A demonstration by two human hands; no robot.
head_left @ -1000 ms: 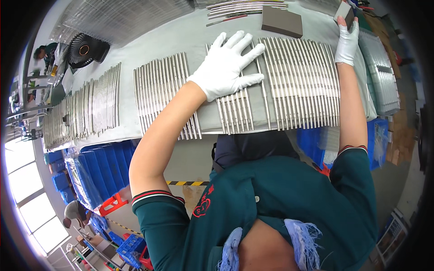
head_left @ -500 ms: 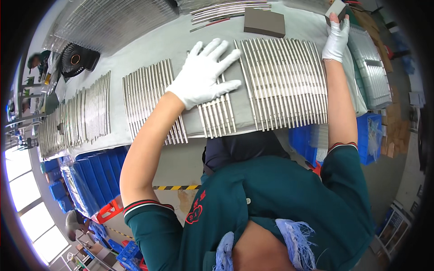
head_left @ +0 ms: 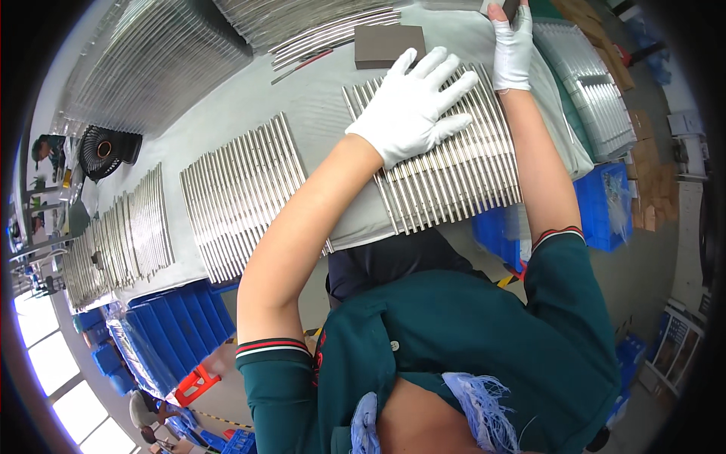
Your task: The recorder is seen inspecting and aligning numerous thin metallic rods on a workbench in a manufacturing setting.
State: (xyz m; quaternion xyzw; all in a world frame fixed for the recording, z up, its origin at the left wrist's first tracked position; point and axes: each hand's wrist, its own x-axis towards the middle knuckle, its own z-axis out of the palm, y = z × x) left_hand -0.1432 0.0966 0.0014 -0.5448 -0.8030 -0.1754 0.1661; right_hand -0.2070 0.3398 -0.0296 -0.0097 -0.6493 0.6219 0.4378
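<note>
My left hand (head_left: 420, 110), in a white glove, lies with its fingers spread over a row of thin silvery metal rods (head_left: 446, 174) set side by side. Touching the far right end of that row or just beyond it, my right hand (head_left: 514, 53) wears a white glove with bare fingertips. It grips a small grey block (head_left: 495, 6), partly cut off by the picture's upper edge. A second row of rods (head_left: 234, 197) lies to the left, partly hidden by my left forearm.
A larger brown-grey block (head_left: 389, 47) sits behind the rods, beside more rods (head_left: 333, 38) and a thin red-and-grey stick (head_left: 302, 66). Farther left are another rod row (head_left: 128, 227) and a black fan (head_left: 110, 151). Clear plastic trays (head_left: 597, 91) stand right; blue crates (head_left: 178, 325) stand below.
My left hand has moved right, from a small separate group of rods onto the right-hand row. That small group no longer shows apart. My right hand, still holding the block, sits farther up. The view has shifted.
</note>
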